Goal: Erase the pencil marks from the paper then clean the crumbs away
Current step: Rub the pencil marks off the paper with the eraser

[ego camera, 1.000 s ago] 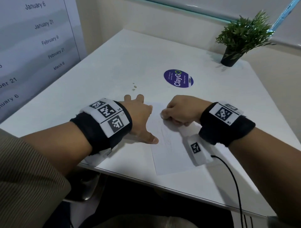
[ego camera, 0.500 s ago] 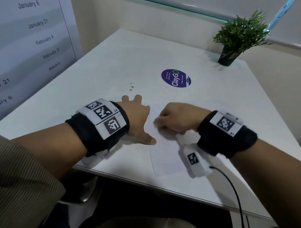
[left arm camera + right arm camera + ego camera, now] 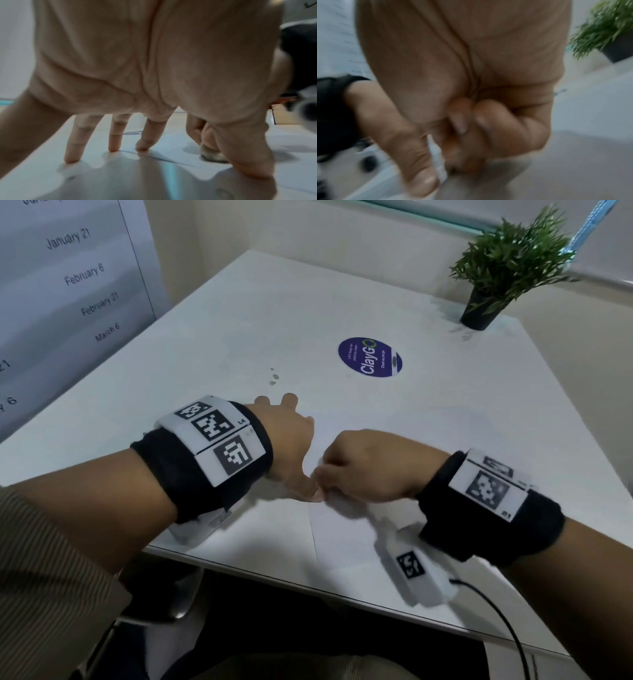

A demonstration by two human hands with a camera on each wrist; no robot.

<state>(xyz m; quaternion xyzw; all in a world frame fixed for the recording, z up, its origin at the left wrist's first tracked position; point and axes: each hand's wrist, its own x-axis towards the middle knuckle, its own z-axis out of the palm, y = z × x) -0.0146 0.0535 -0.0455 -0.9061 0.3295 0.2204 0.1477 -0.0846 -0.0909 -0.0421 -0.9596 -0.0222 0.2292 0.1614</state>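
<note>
A white sheet of paper (image 3: 342,537) lies near the front edge of the white table (image 3: 239,320). My left hand (image 3: 291,440) is spread flat with straight fingers (image 3: 113,135). Its thumb (image 3: 248,155) and forefinger press on the left part of the paper (image 3: 180,147). My right hand (image 3: 370,467) is curled and pinches a small worn eraser (image 3: 212,155), whose tip touches the paper just beside my left thumb. In the right wrist view the hand (image 3: 462,135) is blurred, with thumb and fingers closed together. No pencil marks can be made out.
A few small specks (image 3: 274,376) lie on the table beyond my left hand. A purple round sticker (image 3: 370,357) is at mid-table and a potted plant (image 3: 507,268) at the far right corner. A black cable (image 3: 496,611) hangs past the front edge. A dated wall panel (image 3: 68,285) stands at the left.
My right hand with the eraser has slid down the paper, ending close against my left thumb. My left hand has kept its place on the sheet.
</note>
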